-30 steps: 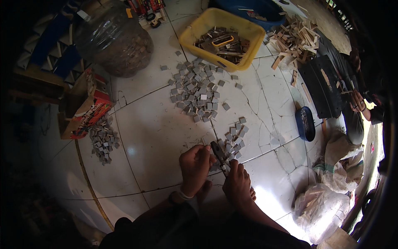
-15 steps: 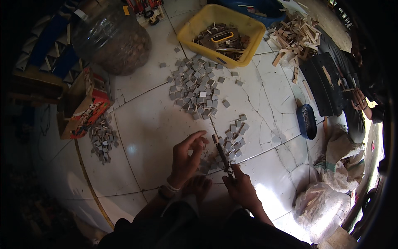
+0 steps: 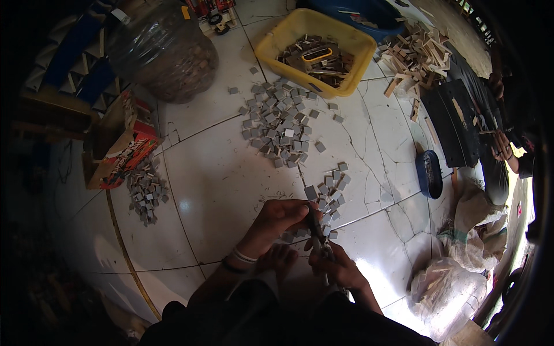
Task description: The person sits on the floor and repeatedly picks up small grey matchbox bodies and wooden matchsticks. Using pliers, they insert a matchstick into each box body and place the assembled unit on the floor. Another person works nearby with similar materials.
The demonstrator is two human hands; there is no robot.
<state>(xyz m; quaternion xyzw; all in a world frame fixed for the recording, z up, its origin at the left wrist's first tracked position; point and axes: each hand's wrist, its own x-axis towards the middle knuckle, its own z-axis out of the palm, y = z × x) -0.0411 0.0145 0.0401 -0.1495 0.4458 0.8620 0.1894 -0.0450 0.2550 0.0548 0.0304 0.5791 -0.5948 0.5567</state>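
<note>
My right hand (image 3: pixel 337 265) is wrapped round a slim dark tool (image 3: pixel 315 224) with shiny metal parts; its exact kind is unclear. At the tool's upper end, my left hand (image 3: pixel 279 221) is closed in a pinch, thumb and finger touching or nearly touching it. A small grey square piece (image 3: pixel 310 192) shows just beyond those fingertips and seems to be held there. Loose grey square pieces (image 3: pixel 332 193) lie on the floor under and beyond the hands. Farther off is a larger heap of the same pieces (image 3: pixel 276 124).
A yellow tub (image 3: pixel 266 57) of wood scraps stands beyond the heap. Leftward are a big clear plastic container (image 3: pixel 167 63), a red cardboard box (image 3: pixel 130 147) and another small pile (image 3: pixel 147 193). Rightward are a blue tray (image 3: pixel 429 173), wood strips (image 3: pixel 418 52) and another person's hand (image 3: pixel 502 147).
My left hand has moved right to the tool's upper end and closed into a pinch. The tool has shifted nearer to me. A grey piece now shows at the left fingertips.
</note>
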